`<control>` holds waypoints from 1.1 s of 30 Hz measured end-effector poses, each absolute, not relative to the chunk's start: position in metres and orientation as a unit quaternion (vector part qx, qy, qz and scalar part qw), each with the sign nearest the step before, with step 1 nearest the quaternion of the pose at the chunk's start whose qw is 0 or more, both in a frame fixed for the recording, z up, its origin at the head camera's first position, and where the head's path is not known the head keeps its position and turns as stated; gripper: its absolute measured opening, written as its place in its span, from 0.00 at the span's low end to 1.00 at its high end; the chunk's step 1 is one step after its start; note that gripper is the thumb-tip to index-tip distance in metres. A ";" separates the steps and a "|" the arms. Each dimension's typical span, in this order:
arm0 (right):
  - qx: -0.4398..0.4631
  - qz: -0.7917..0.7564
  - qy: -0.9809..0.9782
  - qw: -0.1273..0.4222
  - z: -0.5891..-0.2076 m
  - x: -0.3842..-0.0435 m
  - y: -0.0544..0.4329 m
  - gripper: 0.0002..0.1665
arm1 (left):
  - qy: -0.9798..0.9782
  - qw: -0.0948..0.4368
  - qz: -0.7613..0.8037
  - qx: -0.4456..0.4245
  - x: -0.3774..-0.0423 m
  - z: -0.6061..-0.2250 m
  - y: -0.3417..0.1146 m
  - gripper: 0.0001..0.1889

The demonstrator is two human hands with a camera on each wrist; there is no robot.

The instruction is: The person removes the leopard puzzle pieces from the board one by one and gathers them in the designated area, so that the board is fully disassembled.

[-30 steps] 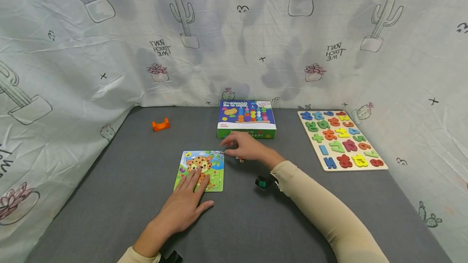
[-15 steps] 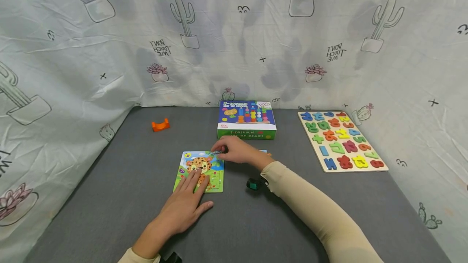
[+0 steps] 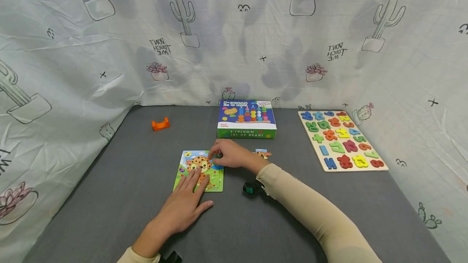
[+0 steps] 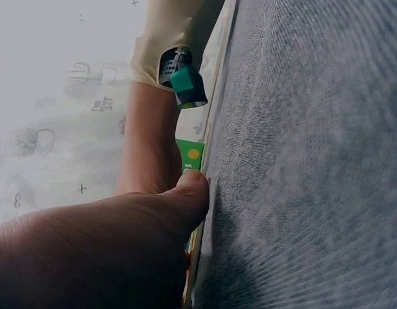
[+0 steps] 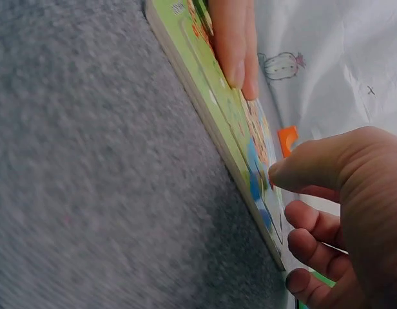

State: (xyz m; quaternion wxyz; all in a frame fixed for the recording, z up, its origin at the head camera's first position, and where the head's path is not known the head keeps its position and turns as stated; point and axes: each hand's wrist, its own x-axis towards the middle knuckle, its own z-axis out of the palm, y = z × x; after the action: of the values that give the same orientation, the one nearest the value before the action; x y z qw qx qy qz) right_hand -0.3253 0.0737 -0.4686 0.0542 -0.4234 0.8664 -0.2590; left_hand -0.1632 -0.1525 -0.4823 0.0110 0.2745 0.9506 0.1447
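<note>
A square leopard puzzle (image 3: 219, 184) lies on the grey table before the person. The left hand (image 3: 188, 206) lies flat over its lower left part, fingers stretched out and thumb spread to the side. Over the upper right part is the right hand (image 3: 232, 154), thumb and forefinger pinched at a puzzle piece. In the right wrist view the thumb (image 5: 295, 168) is right at the puzzle surface and the other fingers are curled; most of the piece is hidden behind them. Another puzzle piece (image 3: 262, 154), orange and blue, lies on the table just beyond the right wrist.
Behind the right hand stands a blue and green bead-set box (image 3: 246, 119). A wooden letter board (image 3: 318, 155) with coloured letters lies at the right. Far left is a small orange curved piece (image 3: 161, 124). A patterned cloth (image 3: 234, 31) hangs behind the table.
My right hand has moved left and slightly down, from beside the puzzle's top right corner to over its upper right part, uncovering the loose piece. The left hand stays in place.
</note>
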 end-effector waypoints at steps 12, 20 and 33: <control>-0.398 -0.263 0.876 0.077 -0.468 -0.319 0.070 0.06 | 0.949 -0.002 0.148 0.280 -0.163 -0.483 -0.153 0.40; -0.401 -0.260 0.875 0.072 -0.466 -0.318 0.070 0.14 | 0.951 0.004 0.135 0.279 -0.163 -0.481 -0.152 0.40; -0.423 -0.244 0.873 0.013 -0.467 -0.324 0.078 0.16 | 0.955 0.025 0.126 0.269 -0.166 -0.483 -0.151 0.41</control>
State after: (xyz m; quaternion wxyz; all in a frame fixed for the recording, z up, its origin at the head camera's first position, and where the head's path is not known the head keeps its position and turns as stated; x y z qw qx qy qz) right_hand -0.3239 0.0780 -0.4666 0.0129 -0.4226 0.8727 -0.2441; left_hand -0.1656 -0.1509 -0.4833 0.0246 0.2686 0.9547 0.1259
